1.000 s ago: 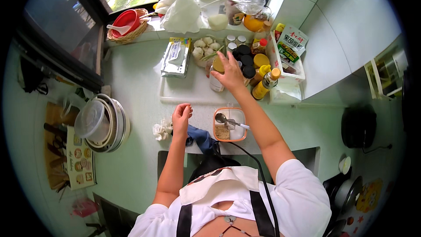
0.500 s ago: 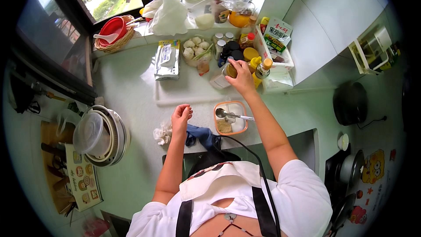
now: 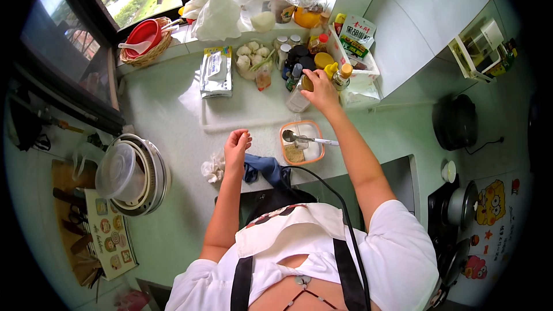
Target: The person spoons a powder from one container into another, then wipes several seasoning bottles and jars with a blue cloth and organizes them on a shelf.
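Observation:
My right hand (image 3: pixel 322 93) grips a clear jar (image 3: pixel 298 102) with a yellow-brown lid, its fingers around the top. The jar is among the seasoning bottles at the back of the counter. My left hand (image 3: pixel 235 147) hovers over the counter with its fingers curled and nothing visible in them. Between my arms sits an orange-rimmed divided box (image 3: pixel 282 146). One compartment holds brown powder (image 3: pixel 295 154); white contents show in others. A spoon (image 3: pixel 308 138) with a white handle lies across the box.
Behind the jar stand several bottles, including a yellow-capped one (image 3: pixel 330 69). Garlic bulbs (image 3: pixel 247 60) and a wipes pack (image 3: pixel 216 74) are to the left. A blue cloth (image 3: pixel 262 170) and a crumpled tissue (image 3: pixel 213 168) lie nearby. Stacked bowls (image 3: pixel 154 178) stand at the far left.
My right hand still holds the jar, which has shifted slightly right and looks more upright. My left hand is nearly still. The whole view has shifted a little.

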Tool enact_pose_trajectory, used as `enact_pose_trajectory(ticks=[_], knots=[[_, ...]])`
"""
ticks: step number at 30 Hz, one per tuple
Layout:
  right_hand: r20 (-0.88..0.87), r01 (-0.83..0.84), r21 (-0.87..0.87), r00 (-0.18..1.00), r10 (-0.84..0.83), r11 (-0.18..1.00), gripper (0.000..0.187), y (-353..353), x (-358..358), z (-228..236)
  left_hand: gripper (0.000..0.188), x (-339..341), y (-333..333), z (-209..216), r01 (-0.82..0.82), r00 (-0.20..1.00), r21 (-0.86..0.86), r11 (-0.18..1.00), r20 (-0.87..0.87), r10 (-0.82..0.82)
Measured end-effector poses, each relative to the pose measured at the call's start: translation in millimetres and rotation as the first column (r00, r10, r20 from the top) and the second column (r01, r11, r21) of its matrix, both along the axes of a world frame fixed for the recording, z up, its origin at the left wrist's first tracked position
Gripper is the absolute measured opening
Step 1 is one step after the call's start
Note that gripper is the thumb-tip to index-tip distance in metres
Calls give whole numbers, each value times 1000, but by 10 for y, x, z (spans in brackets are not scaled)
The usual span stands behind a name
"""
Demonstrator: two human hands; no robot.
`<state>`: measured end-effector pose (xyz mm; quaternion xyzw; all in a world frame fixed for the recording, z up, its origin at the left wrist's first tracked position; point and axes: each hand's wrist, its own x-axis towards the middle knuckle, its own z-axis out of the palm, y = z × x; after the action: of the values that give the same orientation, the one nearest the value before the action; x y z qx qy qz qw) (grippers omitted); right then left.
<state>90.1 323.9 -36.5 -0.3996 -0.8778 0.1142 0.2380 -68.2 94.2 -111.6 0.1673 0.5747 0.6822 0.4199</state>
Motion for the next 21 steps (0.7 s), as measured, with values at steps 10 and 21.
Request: enact_pose_trajectory(ticks=[10, 21], knots=[[33, -7, 1, 999, 7, 1000, 56, 37, 70, 409, 16, -71, -115, 17, -27, 999, 9, 1000, 18, 26], [-27, -149, 29, 988, 150, 988, 55, -33, 370, 854, 18, 2, -90, -31, 6, 1000, 6, 1000, 18, -6]])
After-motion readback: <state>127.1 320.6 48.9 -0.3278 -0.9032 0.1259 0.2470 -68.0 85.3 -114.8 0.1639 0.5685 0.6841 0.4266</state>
